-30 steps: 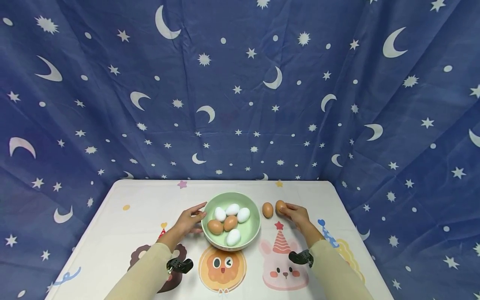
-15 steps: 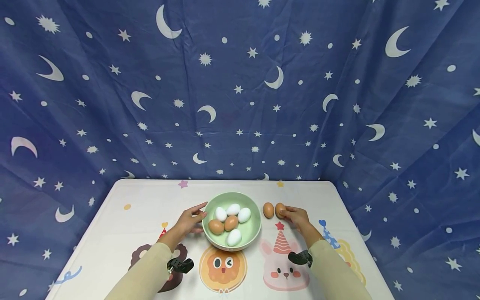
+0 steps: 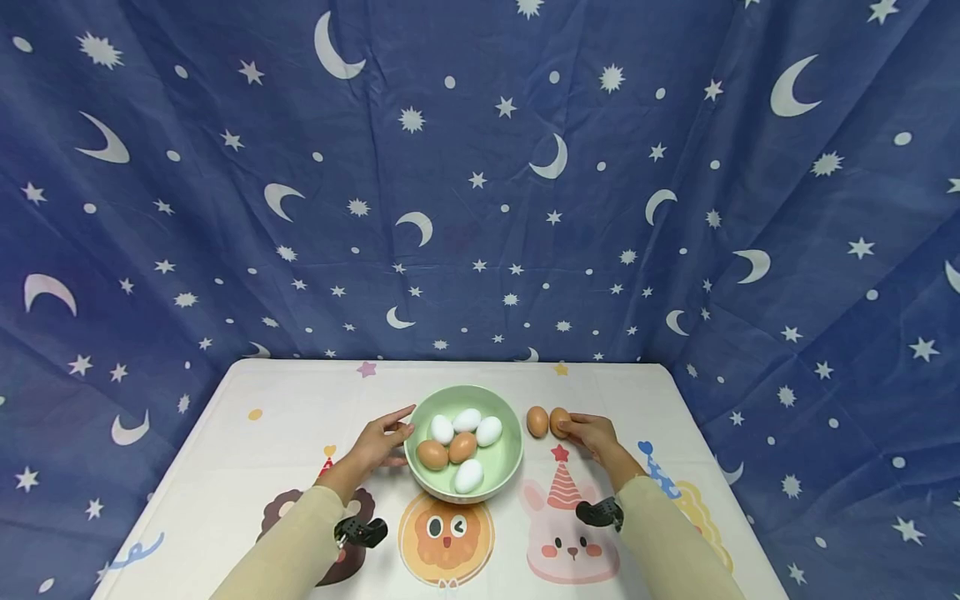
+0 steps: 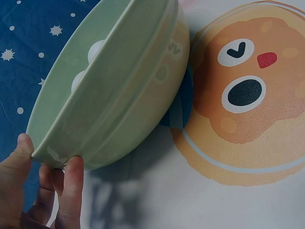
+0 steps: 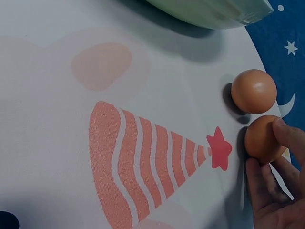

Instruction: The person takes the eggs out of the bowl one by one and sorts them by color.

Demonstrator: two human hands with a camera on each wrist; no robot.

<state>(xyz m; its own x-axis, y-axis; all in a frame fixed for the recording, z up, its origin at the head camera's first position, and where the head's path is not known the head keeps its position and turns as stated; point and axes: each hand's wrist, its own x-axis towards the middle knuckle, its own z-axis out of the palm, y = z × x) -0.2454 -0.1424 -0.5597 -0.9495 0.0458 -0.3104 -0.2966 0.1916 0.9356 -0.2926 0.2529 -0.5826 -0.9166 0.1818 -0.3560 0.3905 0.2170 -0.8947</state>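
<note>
A light green bowl point(image 3: 501, 475) stands mid-table with several white eggs point(image 3: 469, 475) and two brown eggs point(image 3: 432, 455) inside. At its left side, my left hand point(image 3: 375, 443) holds the edge, the thumb at the rim and fingers against the outer wall in the left wrist view. To the right of the bowl, a brown egg point(image 3: 537, 422) lies on the table. Close beside it is another brown egg point(image 5: 262, 138), pinched between the thumb and fingers of my right hand point(image 3: 594, 435); its right side is hidden by them.
The white tablecloth point(image 3: 300, 400) bears printed cartoon animals and party hats. A dark blue curtain point(image 3: 480, 208) with moons and stars hangs behind the table and along both sides.
The held brown egg has come slightly left and down, nearer to the other loose egg, with my right hand. My left hand has stayed at the bowl.
</note>
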